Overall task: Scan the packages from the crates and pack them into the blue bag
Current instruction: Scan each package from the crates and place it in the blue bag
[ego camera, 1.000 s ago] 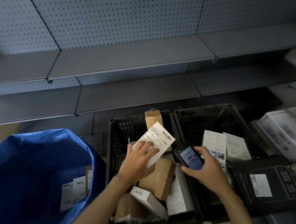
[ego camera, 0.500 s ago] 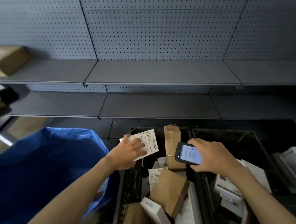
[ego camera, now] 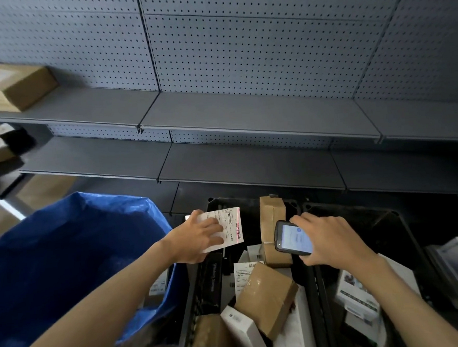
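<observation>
A person's left hand [ego camera: 197, 240] grips a flat white package [ego camera: 227, 225]. Its fingers [ego camera: 212, 223] curl over the label face, and the thumb is hidden. The hand holds the package over the far corner of the left black crate [ego camera: 196, 297], near the frame's 6 o'clock. The barcode edge points toward 3 o'clock and is left uncovered, likely so it can be read; a red line of light lies along it. At 4 o'clock the right hand [ego camera: 333, 243] wraps its fingers round a handheld scanner [ego camera: 292, 238], with the lit screen up and the nose aimed toward 9 o'clock at that barcode. The open blue bag [ego camera: 65, 252] sits at 8 o'clock, just beside the crate, so the package probably goes there once read. More boxes fill this crate and the right crate [ego camera: 382, 216].
</observation>
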